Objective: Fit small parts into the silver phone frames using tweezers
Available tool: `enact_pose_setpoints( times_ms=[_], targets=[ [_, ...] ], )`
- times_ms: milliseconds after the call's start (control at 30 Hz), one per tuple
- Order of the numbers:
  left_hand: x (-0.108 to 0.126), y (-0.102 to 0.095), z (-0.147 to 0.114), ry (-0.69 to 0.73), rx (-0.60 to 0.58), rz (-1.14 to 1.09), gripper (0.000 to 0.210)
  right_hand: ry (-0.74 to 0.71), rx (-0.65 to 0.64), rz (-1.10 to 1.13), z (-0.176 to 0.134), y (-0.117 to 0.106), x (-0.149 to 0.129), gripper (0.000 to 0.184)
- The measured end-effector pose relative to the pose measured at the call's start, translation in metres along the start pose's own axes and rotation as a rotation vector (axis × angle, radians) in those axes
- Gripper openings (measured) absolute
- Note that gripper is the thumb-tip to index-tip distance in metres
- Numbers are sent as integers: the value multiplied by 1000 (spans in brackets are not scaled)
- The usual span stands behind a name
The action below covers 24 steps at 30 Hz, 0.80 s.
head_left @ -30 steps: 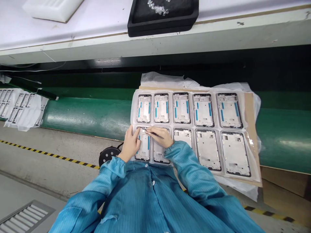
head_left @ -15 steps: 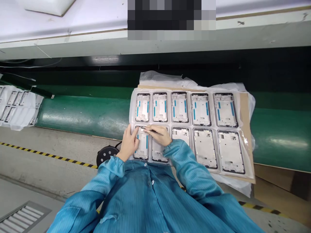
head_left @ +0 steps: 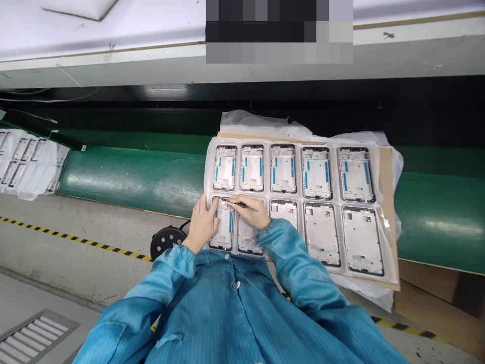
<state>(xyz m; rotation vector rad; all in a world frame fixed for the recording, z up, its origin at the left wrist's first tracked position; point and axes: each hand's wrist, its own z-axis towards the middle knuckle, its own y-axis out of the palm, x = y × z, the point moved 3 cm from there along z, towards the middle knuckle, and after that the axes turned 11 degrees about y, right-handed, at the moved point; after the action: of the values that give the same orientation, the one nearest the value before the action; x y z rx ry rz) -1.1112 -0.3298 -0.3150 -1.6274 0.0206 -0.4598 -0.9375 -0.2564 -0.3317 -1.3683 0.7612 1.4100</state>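
A clear plastic tray [head_left: 266, 199] holds phone middle frames in two rows. My left hand [head_left: 202, 225] rests over the left edge of the front-left phone frame [head_left: 224, 237], fingers stretched out, with the index fingertip near its top end. Dark tweezers [head_left: 246, 207] are pinched in my right hand [head_left: 256, 216], their tips at the top of that same frame. Blue strips show on this frame and on the back-row ones, such as the phone frame [head_left: 252, 174] behind it. A plain frame [head_left: 247, 236] lies partly under my right hand.
Cardboard [head_left: 388, 202] and white wrapping sheet [head_left: 257, 123] lie under the tray on a green bench [head_left: 132, 174]. More wrapped frames [head_left: 34, 172] sit at the far left. A round black stool [head_left: 166, 241] stands by my left forearm. A white shelf edge [head_left: 132, 71] runs across the back.
The view has shifted slightly, so the tray appears a little further right. Both hands stay at the top of the same frame, the tweezers still in my right hand.
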Motion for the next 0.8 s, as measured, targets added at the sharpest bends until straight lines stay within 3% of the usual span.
enact_pose_setpoints(
  times_ms=[333,800],
  targets=[
    [5,0,4,13,-46,88,66,-21,43,-19,-2,0,0,13],
    [1,1,3,4,-13,-25,65,-23,19,-49,-5,0,-3,13]
  ],
)
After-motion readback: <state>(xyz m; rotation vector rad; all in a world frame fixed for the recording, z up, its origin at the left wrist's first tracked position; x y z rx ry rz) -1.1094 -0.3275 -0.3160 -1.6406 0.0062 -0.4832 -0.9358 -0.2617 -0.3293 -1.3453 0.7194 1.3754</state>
